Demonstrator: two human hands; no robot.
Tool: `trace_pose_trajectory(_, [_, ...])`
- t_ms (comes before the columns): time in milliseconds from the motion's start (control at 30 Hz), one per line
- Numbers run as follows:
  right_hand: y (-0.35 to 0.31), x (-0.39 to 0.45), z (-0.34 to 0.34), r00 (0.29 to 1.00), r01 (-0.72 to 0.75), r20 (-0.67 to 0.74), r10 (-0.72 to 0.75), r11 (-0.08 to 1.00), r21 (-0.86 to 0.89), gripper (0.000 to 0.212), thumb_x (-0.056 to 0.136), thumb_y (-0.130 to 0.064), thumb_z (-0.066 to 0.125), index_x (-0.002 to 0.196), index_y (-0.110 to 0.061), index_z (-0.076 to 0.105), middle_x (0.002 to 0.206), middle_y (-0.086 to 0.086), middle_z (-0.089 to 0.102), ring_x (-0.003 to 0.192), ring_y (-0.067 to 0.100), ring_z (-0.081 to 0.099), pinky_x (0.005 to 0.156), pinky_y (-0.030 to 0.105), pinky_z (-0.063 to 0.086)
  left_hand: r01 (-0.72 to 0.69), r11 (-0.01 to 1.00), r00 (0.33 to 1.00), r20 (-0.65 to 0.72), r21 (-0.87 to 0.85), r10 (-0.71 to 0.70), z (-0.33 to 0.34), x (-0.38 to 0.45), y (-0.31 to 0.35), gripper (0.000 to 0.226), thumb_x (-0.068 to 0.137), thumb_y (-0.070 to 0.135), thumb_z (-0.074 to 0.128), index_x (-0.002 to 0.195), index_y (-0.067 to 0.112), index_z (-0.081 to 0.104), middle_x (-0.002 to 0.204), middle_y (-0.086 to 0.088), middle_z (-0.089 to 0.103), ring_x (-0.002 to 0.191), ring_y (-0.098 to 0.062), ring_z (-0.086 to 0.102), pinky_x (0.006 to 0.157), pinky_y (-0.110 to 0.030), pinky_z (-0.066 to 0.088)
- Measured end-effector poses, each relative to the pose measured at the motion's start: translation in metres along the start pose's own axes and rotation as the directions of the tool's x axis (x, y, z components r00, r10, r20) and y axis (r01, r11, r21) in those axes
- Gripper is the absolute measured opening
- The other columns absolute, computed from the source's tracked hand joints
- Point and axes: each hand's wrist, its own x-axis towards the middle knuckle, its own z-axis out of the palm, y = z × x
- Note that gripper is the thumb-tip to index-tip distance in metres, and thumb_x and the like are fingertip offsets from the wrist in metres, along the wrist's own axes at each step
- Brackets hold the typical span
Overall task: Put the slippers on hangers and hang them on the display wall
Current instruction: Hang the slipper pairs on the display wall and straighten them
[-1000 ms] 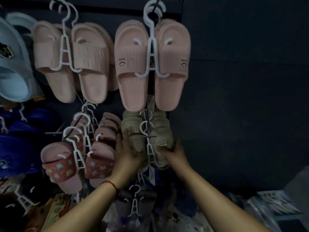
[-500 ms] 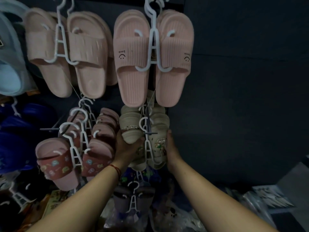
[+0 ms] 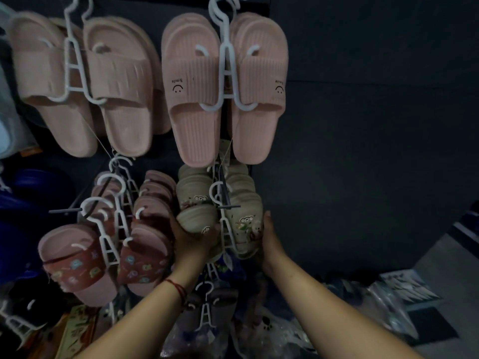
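Left hand (image 3: 193,242) cupped under the left beige slipper (image 3: 197,203), fingers curled round its lower end; right hand (image 3: 269,238) pressed along the outer edge of the right beige slipper (image 3: 245,216), fingers hidden behind it, grip not readable. Both slippers on a white hanger (image 3: 224,221), hook over a grey wall peg (image 3: 229,206). Just above, pink smiley slippers (image 3: 191,99); left, maroon-strapped pink slippers (image 3: 85,265).

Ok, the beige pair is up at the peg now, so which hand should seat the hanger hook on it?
Probably the right hand. It only holds the outer edge of the beige slippers, while the left hand cups them from below. The hanger hook is already at the peg.
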Motion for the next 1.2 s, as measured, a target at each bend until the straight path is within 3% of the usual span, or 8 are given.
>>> trace_pose_trajectory(267, [-0.009, -0.034, 0.022, 0.988, -0.049, -0.144, 0.047, 0.999, -0.006, 0.07, 0.079, -0.077, 0.06, 0.125, -0.025, 0.059, 0.128, -0.007, 0.055, 0.123, 0.018, 0.052, 0.106, 0.031, 0.037, -0.003, 0.992, 0.994, 0.108, 0.128, -0.011, -0.012, 0.009, 0.006, 0.119, 0.058, 0.065, 0.078, 0.154, 0.034, 0.015, 0.139, -0.007, 0.057, 0.119, -0.03, 0.061, 0.098, -0.052, 0.053])
trace_pose_trajectory(333, [-0.005, -0.036, 0.02, 0.971, -0.234, -0.016, 0.239, 0.96, 0.151, 0.095, 0.063, -0.089, 0.061, 0.129, -0.02, 0.065, 0.136, 0.005, 0.062, 0.123, 0.027, 0.058, 0.11, 0.044, 0.042, -0.016, 0.991, 0.992, 0.124, 0.135, -0.001, -0.014, 0.01, 0.002, 0.117, 0.06, 0.066, 0.078, 0.153, 0.036, 0.015, 0.139, -0.007, 0.057, 0.118, -0.031, 0.062, 0.097, -0.053, 0.054])
trace_pose_trajectory(500, [-0.012, -0.051, 0.005, 0.948, -0.314, 0.098, 0.301, 0.856, 0.41, 0.032, 0.105, -0.025, 0.05, 0.116, 0.001, 0.067, 0.094, 0.026, 0.074, 0.087, 0.037, 0.072, 0.068, 0.042, 0.063, -0.095, 0.99, 0.983, 0.169, 0.103, 0.077, -0.019, 0.001, 0.019, 0.096, 0.059, 0.058, 0.079, 0.14, 0.031, 0.036, 0.122, 0.003, 0.065, 0.108, -0.02, 0.066, 0.095, -0.044, 0.055])
trace_pose_trajectory(600, [-0.003, -0.048, 0.002, 0.957, -0.261, 0.033, 0.289, 0.803, 0.536, 0.031, 0.106, -0.013, 0.045, 0.129, 0.0, 0.06, 0.113, 0.029, 0.067, 0.101, 0.041, 0.064, 0.059, 0.049, 0.062, -0.143, 0.985, 0.974, 0.191, 0.097, 0.123, -0.019, -0.006, 0.024, 0.081, 0.062, 0.052, 0.082, 0.129, 0.03, 0.044, 0.111, 0.007, 0.067, 0.1, -0.016, 0.067, 0.092, -0.042, 0.056])
trace_pose_trajectory(833, [0.007, -0.042, 0.014, 0.964, -0.226, -0.001, 0.266, 0.822, 0.522, 0.033, 0.107, -0.018, 0.04, 0.134, -0.008, 0.056, 0.106, 0.018, 0.065, 0.09, 0.031, 0.061, 0.052, 0.035, 0.06, -0.134, 0.986, 0.976, 0.184, 0.101, 0.114, -0.021, -0.004, 0.024, 0.098, 0.066, 0.057, 0.079, 0.149, 0.036, 0.033, 0.135, 0.003, 0.06, 0.118, -0.017, 0.063, 0.101, -0.046, 0.053])
trace_pose_trajectory(967, [0.009, -0.046, 0.012, 0.961, -0.256, 0.011, 0.277, 0.874, 0.414, 0.029, 0.106, -0.019, 0.043, 0.121, -0.008, 0.065, 0.108, 0.017, 0.069, 0.099, 0.031, 0.064, 0.088, 0.039, 0.055, -0.137, 0.975, 0.971, 0.22, 0.176, 0.097, -0.022, 0.002, 0.021, 0.118, 0.071, 0.057, 0.079, 0.16, 0.028, 0.007, 0.152, -0.001, 0.047, 0.134, -0.021, 0.051, 0.11, -0.047, 0.045])
trace_pose_trajectory(1067, [0.011, -0.045, 0.008, 0.974, -0.189, -0.064, 0.219, 0.933, 0.305, 0.022, 0.103, -0.02, 0.051, 0.111, -0.011, 0.07, 0.101, 0.014, 0.071, 0.092, 0.029, 0.067, 0.082, 0.038, 0.055, -0.2, 0.947, 0.968, 0.203, 0.251, 0.15, -0.022, 0.002, 0.015, 0.11, 0.077, 0.062, 0.071, 0.158, 0.036, 0.002, 0.157, -0.003, 0.039, 0.139, -0.024, 0.045, 0.113, -0.048, 0.041])
trace_pose_trajectory(1200, [0.013, -0.058, -0.001, 0.983, -0.09, -0.155, 0.102, 0.993, 0.08, 0.015, 0.1, -0.025, 0.056, 0.096, -0.019, 0.07, 0.085, 0.004, 0.07, 0.077, 0.019, 0.064, 0.062, 0.03, 0.05, -0.308, 0.871, 0.945, 0.226, 0.382, 0.235, -0.023, -0.018, 0.024, 0.088, 0.096, 0.033, 0.063, 0.161, 0.024, 0.003, 0.161, -0.016, 0.025, 0.142, -0.029, 0.034, 0.113, -0.015, 0.026])
